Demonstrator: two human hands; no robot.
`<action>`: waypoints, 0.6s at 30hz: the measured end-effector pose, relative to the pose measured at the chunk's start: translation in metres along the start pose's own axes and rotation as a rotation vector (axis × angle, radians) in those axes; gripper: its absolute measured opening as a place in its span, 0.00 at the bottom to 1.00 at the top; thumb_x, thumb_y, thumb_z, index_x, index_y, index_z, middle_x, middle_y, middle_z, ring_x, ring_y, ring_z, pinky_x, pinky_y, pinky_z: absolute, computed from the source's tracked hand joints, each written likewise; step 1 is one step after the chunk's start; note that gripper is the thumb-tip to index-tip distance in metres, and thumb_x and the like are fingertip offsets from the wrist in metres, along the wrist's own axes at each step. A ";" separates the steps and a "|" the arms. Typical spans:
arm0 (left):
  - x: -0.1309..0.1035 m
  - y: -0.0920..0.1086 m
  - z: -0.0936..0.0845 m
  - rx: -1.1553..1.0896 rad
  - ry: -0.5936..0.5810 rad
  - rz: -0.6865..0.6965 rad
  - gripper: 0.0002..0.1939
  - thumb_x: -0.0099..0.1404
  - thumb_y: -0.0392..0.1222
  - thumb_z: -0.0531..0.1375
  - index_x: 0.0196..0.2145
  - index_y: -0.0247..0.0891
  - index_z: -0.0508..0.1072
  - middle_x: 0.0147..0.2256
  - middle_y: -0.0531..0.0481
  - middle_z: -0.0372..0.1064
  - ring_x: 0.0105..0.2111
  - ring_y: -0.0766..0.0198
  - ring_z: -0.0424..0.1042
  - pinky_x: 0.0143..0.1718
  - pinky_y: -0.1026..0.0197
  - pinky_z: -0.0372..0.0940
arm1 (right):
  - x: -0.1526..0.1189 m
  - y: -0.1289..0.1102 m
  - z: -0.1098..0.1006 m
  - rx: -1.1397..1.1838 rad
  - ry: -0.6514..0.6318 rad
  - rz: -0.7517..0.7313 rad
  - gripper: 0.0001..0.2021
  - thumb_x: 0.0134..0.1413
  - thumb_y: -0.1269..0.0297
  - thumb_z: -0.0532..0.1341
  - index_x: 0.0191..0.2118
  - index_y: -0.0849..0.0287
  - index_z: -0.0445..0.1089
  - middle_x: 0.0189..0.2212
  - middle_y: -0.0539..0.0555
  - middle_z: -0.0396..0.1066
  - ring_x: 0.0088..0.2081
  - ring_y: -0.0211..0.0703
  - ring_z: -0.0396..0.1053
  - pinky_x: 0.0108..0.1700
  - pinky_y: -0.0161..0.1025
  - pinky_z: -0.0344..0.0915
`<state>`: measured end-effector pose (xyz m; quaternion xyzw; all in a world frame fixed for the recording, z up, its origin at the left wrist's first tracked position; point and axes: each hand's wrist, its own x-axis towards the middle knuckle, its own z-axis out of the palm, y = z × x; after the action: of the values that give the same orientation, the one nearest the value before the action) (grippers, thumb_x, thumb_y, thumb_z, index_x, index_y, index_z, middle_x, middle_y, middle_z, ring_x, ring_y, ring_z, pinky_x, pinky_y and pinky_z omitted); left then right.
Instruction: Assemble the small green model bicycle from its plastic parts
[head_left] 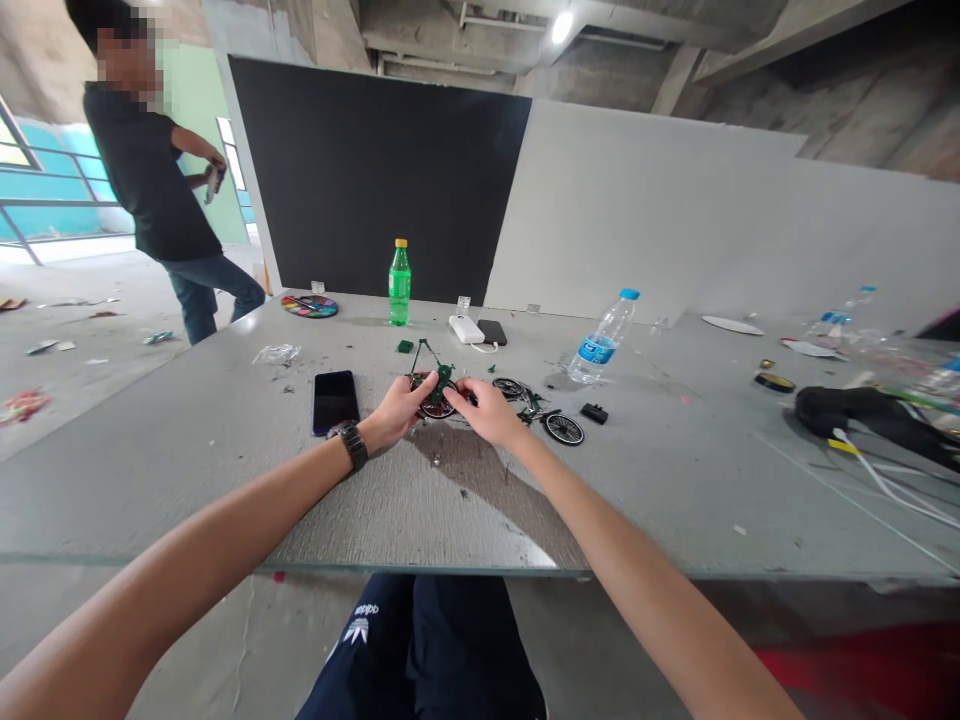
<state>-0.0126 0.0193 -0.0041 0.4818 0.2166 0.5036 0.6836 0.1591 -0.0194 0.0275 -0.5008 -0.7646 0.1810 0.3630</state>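
Note:
Both hands hold a small green model bicycle (442, 375) just above the grey table (225, 470). My left hand (397, 412) grips its left side, with the thumb pressed on the green part. On the other side, my right hand (489, 408) has its thumb and fingers closed at the model's wheel. Part of the wheel is hidden by the fingers. A second small bicycle (534, 408) with black wheels lies on the table just right of my right hand. Beside it is a small black block (595, 413). A small green piece (406, 346) lies behind my left hand.
A phone (335, 402) lies left of my left hand. Farther back are a green bottle (400, 285), a white power bank (466, 330), a paint palette (310, 306) and a tilted water bottle (604, 338). Cables (885, 480) lie at right. A person (157, 170) stands at left.

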 end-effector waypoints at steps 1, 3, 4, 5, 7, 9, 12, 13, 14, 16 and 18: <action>0.000 0.000 0.000 0.000 0.000 -0.005 0.22 0.57 0.54 0.71 0.35 0.31 0.74 0.29 0.49 0.74 0.28 0.66 0.73 0.34 0.63 0.69 | 0.000 0.001 0.000 -0.005 0.001 0.000 0.20 0.63 0.45 0.56 0.29 0.57 0.65 0.25 0.50 0.67 0.29 0.41 0.62 0.33 0.39 0.54; 0.001 0.000 0.001 0.000 0.008 -0.018 0.22 0.57 0.55 0.71 0.34 0.31 0.74 0.29 0.48 0.74 0.27 0.66 0.73 0.32 0.63 0.69 | 0.000 0.003 0.001 -0.010 -0.001 0.001 0.20 0.63 0.45 0.56 0.29 0.57 0.65 0.25 0.50 0.67 0.28 0.41 0.61 0.33 0.38 0.54; 0.001 0.000 0.001 0.001 0.013 -0.026 0.22 0.57 0.55 0.71 0.34 0.31 0.73 0.29 0.48 0.74 0.27 0.66 0.73 0.32 0.63 0.69 | 0.000 0.003 0.001 -0.013 0.000 -0.001 0.21 0.63 0.45 0.56 0.29 0.57 0.64 0.25 0.50 0.66 0.28 0.41 0.61 0.32 0.38 0.54; 0.001 0.000 0.002 0.001 0.020 -0.033 0.22 0.58 0.55 0.70 0.34 0.31 0.73 0.29 0.48 0.74 0.27 0.65 0.73 0.31 0.63 0.69 | 0.000 0.003 0.001 -0.017 0.003 -0.003 0.21 0.63 0.45 0.56 0.28 0.57 0.64 0.25 0.50 0.66 0.28 0.41 0.61 0.32 0.38 0.53; 0.000 0.001 0.003 0.001 0.031 -0.049 0.21 0.59 0.54 0.70 0.34 0.31 0.74 0.29 0.47 0.74 0.27 0.65 0.73 0.31 0.63 0.69 | 0.000 0.003 0.002 -0.029 0.013 -0.006 0.21 0.63 0.44 0.57 0.27 0.57 0.63 0.23 0.49 0.64 0.27 0.40 0.60 0.32 0.38 0.52; 0.000 0.003 0.003 0.002 0.024 -0.057 0.19 0.59 0.51 0.70 0.35 0.30 0.74 0.30 0.46 0.74 0.28 0.65 0.74 0.31 0.63 0.69 | 0.000 0.002 0.002 -0.030 0.020 -0.001 0.21 0.62 0.45 0.57 0.26 0.56 0.63 0.23 0.48 0.63 0.27 0.40 0.59 0.31 0.38 0.52; -0.001 0.004 0.003 0.007 -0.011 -0.050 0.18 0.58 0.48 0.70 0.36 0.30 0.75 0.31 0.45 0.75 0.29 0.64 0.74 0.33 0.62 0.69 | 0.000 0.001 0.002 -0.011 0.021 0.013 0.21 0.62 0.45 0.58 0.27 0.57 0.64 0.23 0.48 0.64 0.27 0.40 0.60 0.31 0.38 0.53; -0.002 0.004 0.002 0.007 -0.020 -0.047 0.17 0.58 0.47 0.71 0.36 0.29 0.75 0.31 0.45 0.75 0.29 0.63 0.74 0.34 0.61 0.69 | 0.000 0.001 0.002 -0.004 0.022 0.017 0.21 0.62 0.44 0.58 0.27 0.57 0.64 0.23 0.49 0.65 0.27 0.40 0.61 0.31 0.38 0.53; -0.002 0.004 0.002 0.005 -0.028 -0.046 0.17 0.57 0.47 0.71 0.35 0.29 0.75 0.31 0.45 0.75 0.30 0.63 0.74 0.34 0.61 0.69 | 0.000 0.001 0.002 0.000 0.024 0.020 0.21 0.62 0.44 0.57 0.28 0.57 0.64 0.24 0.49 0.66 0.28 0.40 0.61 0.32 0.38 0.54; -0.002 0.004 0.001 0.002 -0.043 -0.041 0.17 0.58 0.47 0.71 0.35 0.29 0.76 0.32 0.45 0.76 0.31 0.63 0.74 0.36 0.60 0.69 | 0.000 0.001 0.001 0.002 0.025 0.026 0.21 0.63 0.44 0.56 0.28 0.57 0.65 0.25 0.50 0.68 0.29 0.41 0.63 0.32 0.38 0.55; -0.002 0.004 0.001 0.007 -0.060 -0.036 0.17 0.59 0.47 0.70 0.35 0.28 0.76 0.33 0.44 0.76 0.32 0.63 0.75 0.38 0.60 0.69 | 0.000 0.001 0.001 -0.002 0.025 0.035 0.22 0.64 0.44 0.55 0.29 0.57 0.65 0.26 0.51 0.69 0.30 0.42 0.64 0.33 0.38 0.55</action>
<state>-0.0146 0.0169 -0.0007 0.4951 0.2066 0.4756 0.6971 0.1594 -0.0189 0.0262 -0.5166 -0.7514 0.1802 0.3689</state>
